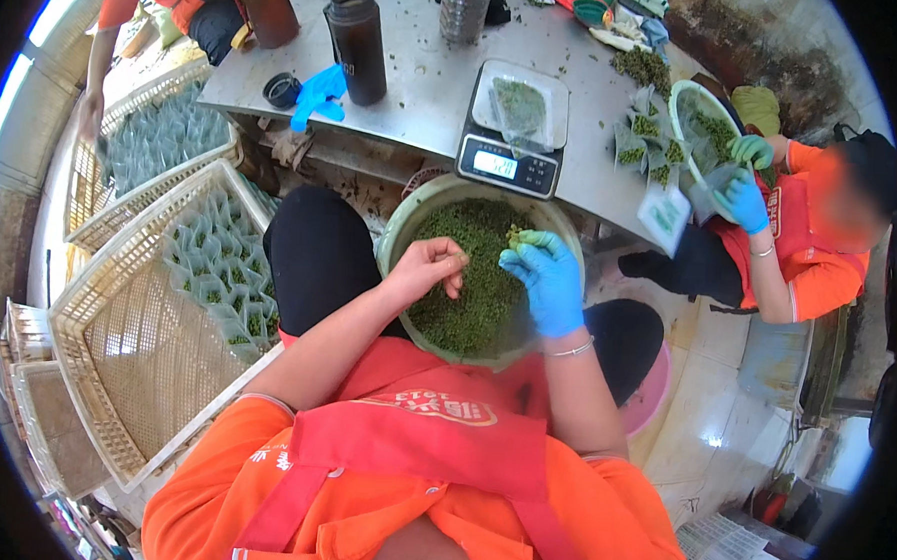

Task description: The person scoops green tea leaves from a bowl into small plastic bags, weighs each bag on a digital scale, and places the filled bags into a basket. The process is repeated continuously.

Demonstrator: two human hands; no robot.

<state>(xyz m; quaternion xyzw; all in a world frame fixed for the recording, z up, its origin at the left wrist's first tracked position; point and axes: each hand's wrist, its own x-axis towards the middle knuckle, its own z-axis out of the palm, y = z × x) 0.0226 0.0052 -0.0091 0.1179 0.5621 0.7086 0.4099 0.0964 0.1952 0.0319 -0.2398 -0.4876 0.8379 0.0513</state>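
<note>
A round green basin (pixel 399 221) full of small dark-green tea leaves (pixel 478 301) rests on my lap. My left hand (pixel 427 268), bare, hovers over the left part of the leaves with its fingers curled together in a pinch. My right hand (pixel 549 276), in a blue glove, is over the right part and pinches a small clump of leaves (pixel 515 237) between thumb and fingers. Just beyond the basin, on the metal table (pixel 427 89), a digital scale (pixel 513 133) carries a clear pouch with leaves in it.
A white woven basket (pixel 115 356) at my left holds rows of filled clear pouches (pixel 219 265); more baskets lie behind it. Two dark bottles (pixel 359 41) and a blue glove (pixel 319 92) stand on the table. A person in orange at the right (pixel 810 246) fills pouches from another basin.
</note>
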